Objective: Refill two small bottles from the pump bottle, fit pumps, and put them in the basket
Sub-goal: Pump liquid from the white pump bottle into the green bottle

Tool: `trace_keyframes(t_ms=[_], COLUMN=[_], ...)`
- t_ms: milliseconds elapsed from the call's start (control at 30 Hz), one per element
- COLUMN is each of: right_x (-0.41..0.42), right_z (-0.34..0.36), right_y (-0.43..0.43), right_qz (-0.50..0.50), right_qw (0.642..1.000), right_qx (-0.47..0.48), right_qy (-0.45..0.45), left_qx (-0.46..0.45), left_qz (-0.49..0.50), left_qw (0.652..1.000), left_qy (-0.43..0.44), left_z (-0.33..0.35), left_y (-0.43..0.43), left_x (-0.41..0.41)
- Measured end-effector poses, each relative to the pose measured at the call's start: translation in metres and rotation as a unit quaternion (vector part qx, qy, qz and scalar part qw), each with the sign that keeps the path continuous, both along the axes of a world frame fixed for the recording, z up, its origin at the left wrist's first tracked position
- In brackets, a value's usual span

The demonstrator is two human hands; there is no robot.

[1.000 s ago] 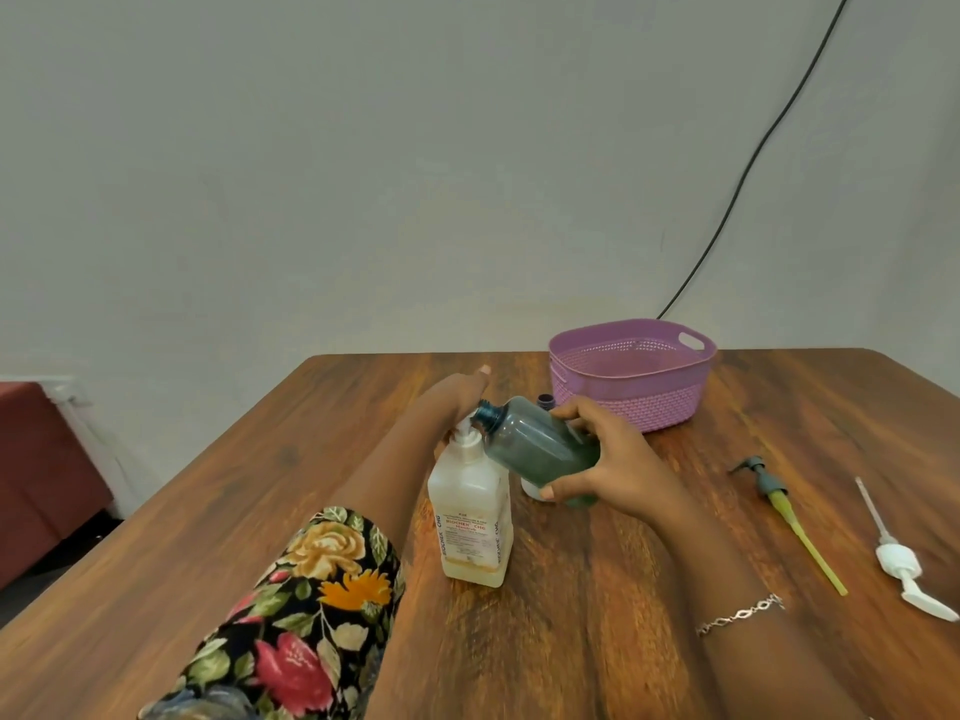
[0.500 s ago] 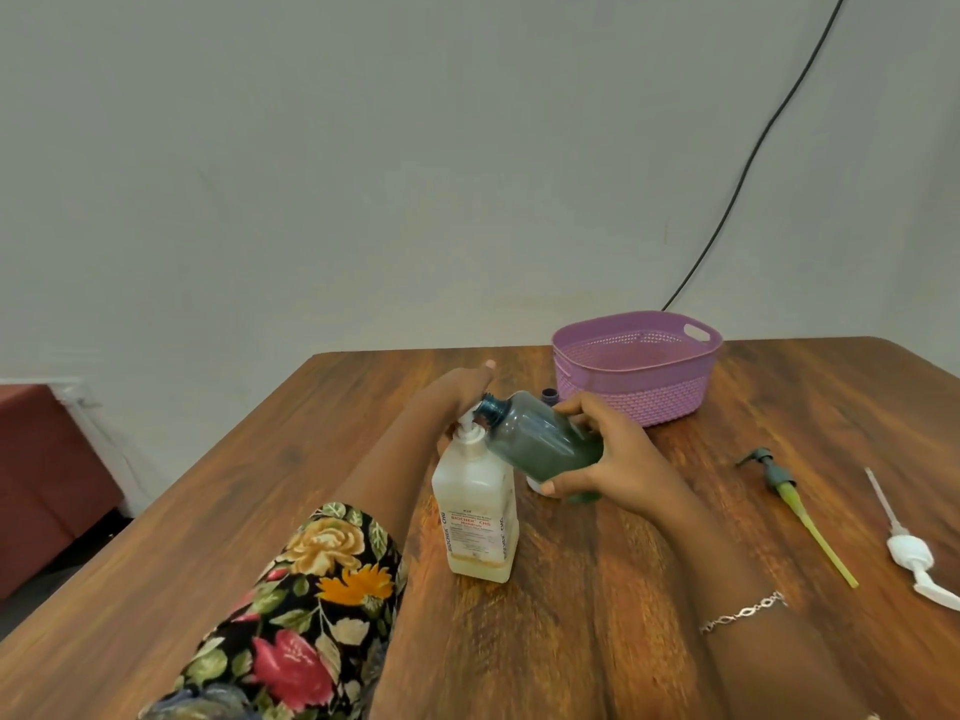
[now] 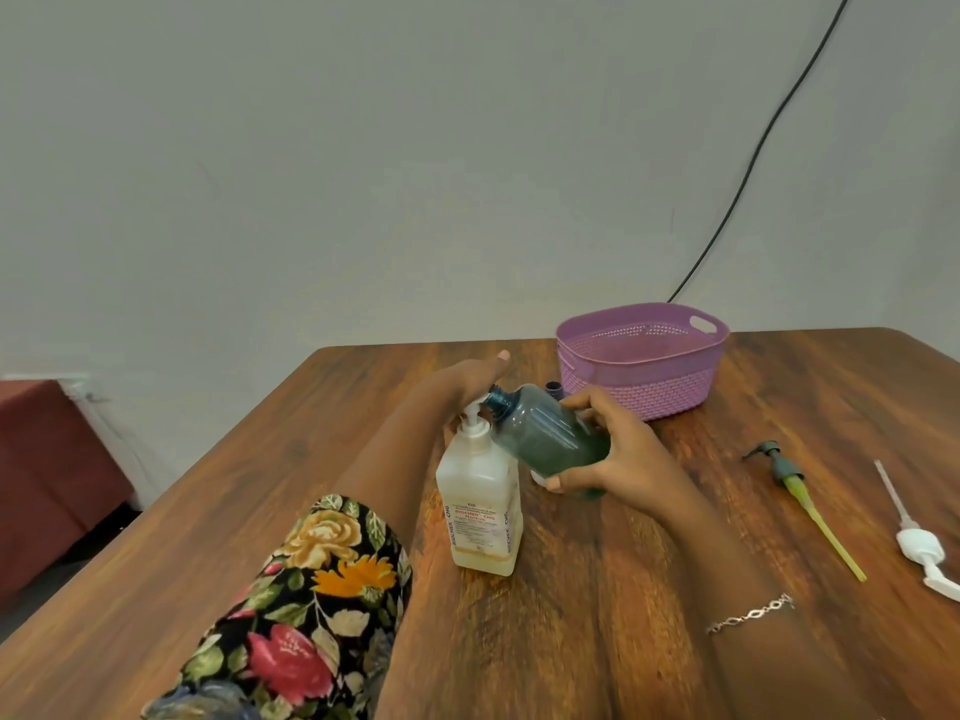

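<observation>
A white pump bottle with a little yellowish liquid at its bottom stands mid-table. My left hand rests on top of its pump head, fingers fairly straight. My right hand grips a small teal bottle, tilted so that its open neck points at the pump's spout. A second small bottle is mostly hidden behind it; only its dark neck and a white bit under my thumb show. A purple basket sits behind.
Two loose pumps lie on the table at the right: a dark-headed one with a green tube and a white one. A black cable hangs down the wall. The wooden table ends at the left, with a red-brown seat beyond it.
The hands and both bottles keep nearly the same pose. The view has shifted slightly, so the scene sits a bit further right and higher in the frame.
</observation>
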State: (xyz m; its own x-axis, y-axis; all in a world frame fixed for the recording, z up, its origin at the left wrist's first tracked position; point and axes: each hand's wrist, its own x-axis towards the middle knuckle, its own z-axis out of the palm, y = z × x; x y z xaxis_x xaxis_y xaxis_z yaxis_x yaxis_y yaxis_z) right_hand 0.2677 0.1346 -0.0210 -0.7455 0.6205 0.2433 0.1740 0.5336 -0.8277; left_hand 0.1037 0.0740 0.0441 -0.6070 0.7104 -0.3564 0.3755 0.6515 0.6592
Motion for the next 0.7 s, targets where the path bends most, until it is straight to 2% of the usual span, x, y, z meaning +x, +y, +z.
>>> trace_keyframes(t_ms=[67,167,333,467,600,700], right_x=[-0.001,-0.001,-0.002,0.000,0.001,0.000], right_z=[-0.005,-0.010,-0.004,0.002,-0.005,-0.009], right_y=[-0.002,-0.004,-0.002,0.003,-0.001,-0.004], right_qz=[0.004,0.003,0.005,-0.010,-0.009,-0.008], right_qw=[1.000,0.999,0.999,1.000,1.000,1.000], right_qx=[-0.024,-0.047,-0.050,-0.010,-0.006,-0.022], right_qy=[-0.003,0.007,0.016,0.009,0.001,0.008], left_qx=[0.017,0.028,0.021,0.003,0.010,0.022], left_qz=[0.003,0.014,-0.009,-0.001,-0.001,0.020], left_qw=[0.999,0.997,1.000,0.999,1.000,0.998], left_qy=[0.047,0.074,0.003,-0.038,0.030,0.050], left_z=[-0.008,-0.015,0.003,0.005,-0.006,-0.012], left_y=[0.003,0.005,-0.004,-0.004,0.001,0.004], left_x=[-0.003,-0.007,-0.001,-0.003,-0.003,-0.003])
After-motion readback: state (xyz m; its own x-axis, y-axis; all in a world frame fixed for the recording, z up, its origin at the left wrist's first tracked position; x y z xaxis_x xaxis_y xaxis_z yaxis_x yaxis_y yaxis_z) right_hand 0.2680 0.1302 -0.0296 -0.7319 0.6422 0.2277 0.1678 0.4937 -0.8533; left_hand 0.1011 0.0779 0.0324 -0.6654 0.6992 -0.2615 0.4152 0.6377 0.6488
